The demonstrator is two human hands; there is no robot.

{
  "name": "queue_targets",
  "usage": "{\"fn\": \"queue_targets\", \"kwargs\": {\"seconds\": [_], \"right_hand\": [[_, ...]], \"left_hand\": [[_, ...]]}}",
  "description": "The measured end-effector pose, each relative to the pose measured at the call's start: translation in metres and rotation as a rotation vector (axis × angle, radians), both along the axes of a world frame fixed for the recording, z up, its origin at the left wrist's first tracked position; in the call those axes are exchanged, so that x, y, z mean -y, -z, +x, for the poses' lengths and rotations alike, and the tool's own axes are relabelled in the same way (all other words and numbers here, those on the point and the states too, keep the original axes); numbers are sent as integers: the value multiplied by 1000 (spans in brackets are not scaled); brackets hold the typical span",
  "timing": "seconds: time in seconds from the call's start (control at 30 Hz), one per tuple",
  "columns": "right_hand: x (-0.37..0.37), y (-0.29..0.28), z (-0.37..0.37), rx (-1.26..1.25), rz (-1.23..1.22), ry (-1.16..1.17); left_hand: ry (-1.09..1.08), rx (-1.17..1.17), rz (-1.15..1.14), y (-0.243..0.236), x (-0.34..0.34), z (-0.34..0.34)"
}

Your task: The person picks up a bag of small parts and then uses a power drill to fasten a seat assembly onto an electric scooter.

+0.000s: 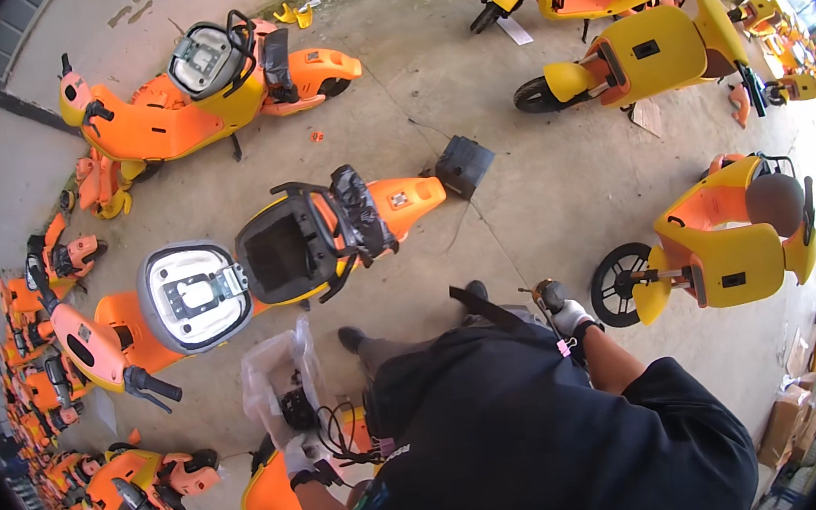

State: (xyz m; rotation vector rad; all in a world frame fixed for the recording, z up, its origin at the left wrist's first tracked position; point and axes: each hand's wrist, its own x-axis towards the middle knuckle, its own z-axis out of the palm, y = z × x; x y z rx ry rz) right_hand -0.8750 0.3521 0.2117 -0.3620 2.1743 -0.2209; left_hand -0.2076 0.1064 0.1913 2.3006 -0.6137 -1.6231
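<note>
A grey concrete floor (522,192) spreads under everything, and on it stands a person in a dark short-sleeved shirt (549,430). Ahead and to the left is an orange scooter with yellow trim (402,205), its white-and-grey seat underside turned up beside a black storage well. To the right stands a yellow-fronted scooter with orange panels and a black-tyred wheel (731,263). At the lower left, an orange curved scooter body (271,507) lies next to the person.

A crumpled translucent plastic bag (264,382) sits by the person's left foot, with dark parts in it. A black angular box (464,166) rests just beside the first scooter's tail; a thin dark cord crosses the floor near it. Looped black cables (333,435) gather beside the left hand in a white glove (297,457); its fingers are partly hidden, so I cannot tell whether it grips them. The right hand in a white glove (570,318) is closed around a dark hand-held tool (550,293), held left of the yellow-fronted scooter's front wheel. Smallest is a pink clip (566,347), just below that hand
</note>
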Motion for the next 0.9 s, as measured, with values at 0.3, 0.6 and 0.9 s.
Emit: {"fn": "queue_targets", "kwargs": {"seconds": [0.3, 0.6, 0.9], "right_hand": [[-69, 38, -44, 112, 27, 114], [-91, 85, -62, 134, -47, 285], [-76, 125, -127, 19, -107, 352]], "left_hand": [[270, -46, -128, -184, 49, -195], [353, -71, -387, -221, 178, -337], [84, -393, -301, -169, 276, -475]]}}
